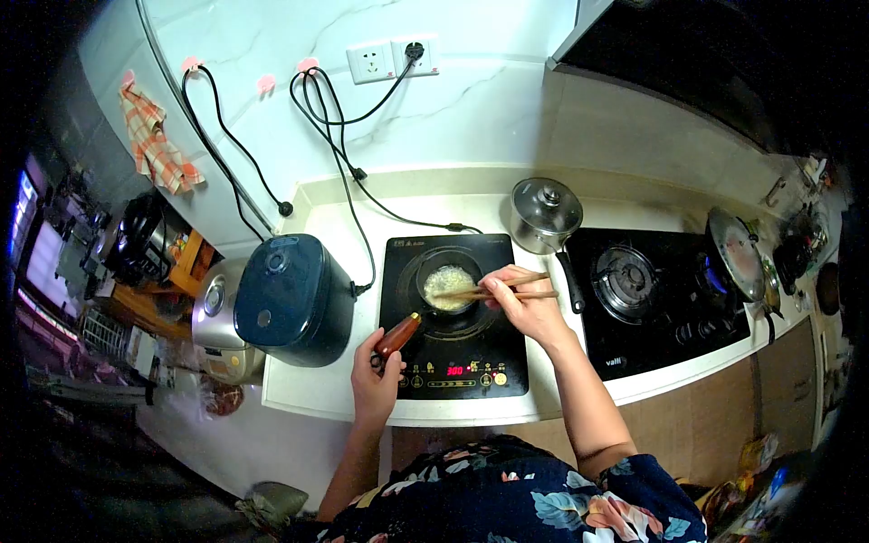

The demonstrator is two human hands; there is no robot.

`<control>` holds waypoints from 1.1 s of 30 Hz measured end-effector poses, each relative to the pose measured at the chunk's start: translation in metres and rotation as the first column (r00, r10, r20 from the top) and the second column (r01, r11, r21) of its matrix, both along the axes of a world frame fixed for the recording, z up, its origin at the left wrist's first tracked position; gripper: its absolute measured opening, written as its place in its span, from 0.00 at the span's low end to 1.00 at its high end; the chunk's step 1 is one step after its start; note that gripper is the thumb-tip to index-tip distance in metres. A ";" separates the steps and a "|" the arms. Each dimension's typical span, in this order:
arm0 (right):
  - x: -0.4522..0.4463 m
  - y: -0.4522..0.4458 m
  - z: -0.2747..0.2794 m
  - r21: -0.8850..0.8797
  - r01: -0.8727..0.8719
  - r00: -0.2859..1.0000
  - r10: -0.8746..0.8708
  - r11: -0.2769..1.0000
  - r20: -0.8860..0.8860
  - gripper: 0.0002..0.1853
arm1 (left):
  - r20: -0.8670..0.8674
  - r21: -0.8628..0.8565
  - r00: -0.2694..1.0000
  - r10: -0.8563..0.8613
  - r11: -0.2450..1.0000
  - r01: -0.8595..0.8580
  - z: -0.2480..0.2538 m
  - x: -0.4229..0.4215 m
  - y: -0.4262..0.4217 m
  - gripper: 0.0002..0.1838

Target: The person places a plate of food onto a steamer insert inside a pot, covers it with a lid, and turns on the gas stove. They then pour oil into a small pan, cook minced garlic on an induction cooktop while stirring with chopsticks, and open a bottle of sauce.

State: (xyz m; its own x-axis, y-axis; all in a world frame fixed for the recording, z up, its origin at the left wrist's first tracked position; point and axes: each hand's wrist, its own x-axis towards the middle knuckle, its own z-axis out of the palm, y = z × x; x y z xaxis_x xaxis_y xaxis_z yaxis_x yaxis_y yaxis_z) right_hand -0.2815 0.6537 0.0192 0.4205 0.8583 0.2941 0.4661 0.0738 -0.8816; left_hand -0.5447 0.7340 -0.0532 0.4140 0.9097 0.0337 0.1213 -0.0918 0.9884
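Note:
A small dark pan [450, 309] stands on the black induction cooktop [412, 271], with pale, bubbling food [445, 282] inside it. My left hand [375, 373] is closed around the pan's reddish-brown handle [399, 335], left and in front of the pan. In my right hand [520, 300], to the right of the pan, is a pair of wooden chopsticks [471, 293]. Their tips reach into the food, and their back ends stick out past my fingers. Red digits glow on the cooktop's front panel.
Behind the cooktop to the right sits a lidded saucepan [547, 215], its black handle pointing forward. A gas stove [634, 299] lies farther right, with a wok [735, 253] at its end. A dark blue rice cooker [294, 299] stands left; black cords [348, 185] hang behind.

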 end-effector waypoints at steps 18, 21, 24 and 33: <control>0.010 -0.003 -0.008 0.030 0.041 0.986 -0.036 0.999 -0.160 0.15 | -0.022 -0.036 1.000 0.013 0.999 -0.013 0.003 0.002 0.000 0.25; 0.017 -0.004 -0.010 0.064 0.115 0.992 -0.111 0.991 -0.065 0.15 | -0.038 -0.034 0.999 0.024 0.999 -0.026 0.005 0.003 -0.001 0.25; 0.019 -0.006 -0.006 0.079 0.117 0.986 -0.106 0.990 -0.130 0.15 | -0.039 -0.024 0.999 0.023 0.999 -0.024 0.006 0.002 -0.002 0.25; 0.023 0.000 -0.021 0.078 0.155 0.986 -0.149 0.985 -0.073 0.15 | 0.003 -0.012 1.000 0.006 1.000 -0.006 -0.005 0.000 0.001 0.25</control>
